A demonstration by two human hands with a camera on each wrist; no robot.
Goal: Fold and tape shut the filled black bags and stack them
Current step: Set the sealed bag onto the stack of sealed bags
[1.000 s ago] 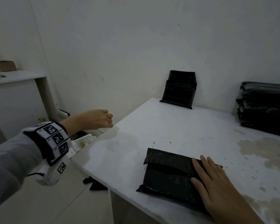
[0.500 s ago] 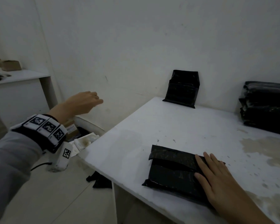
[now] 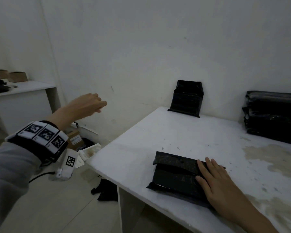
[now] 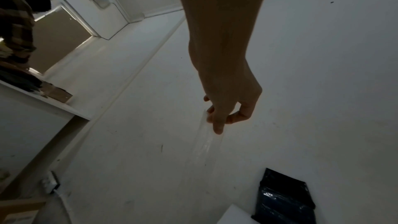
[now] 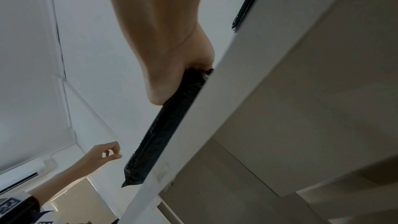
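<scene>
Readable text: none in any view.
Wrist band (image 3: 40, 133): black-and-white square code patterns, no letters or numbers.
Cardboard box label (image 3: 76, 140): white with print, too small and blurred to read.

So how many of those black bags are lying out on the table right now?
3 groups: one bag under the right hand, one bag leaning against the wall, and a stack at the far right whose count I cannot tell.
</scene>
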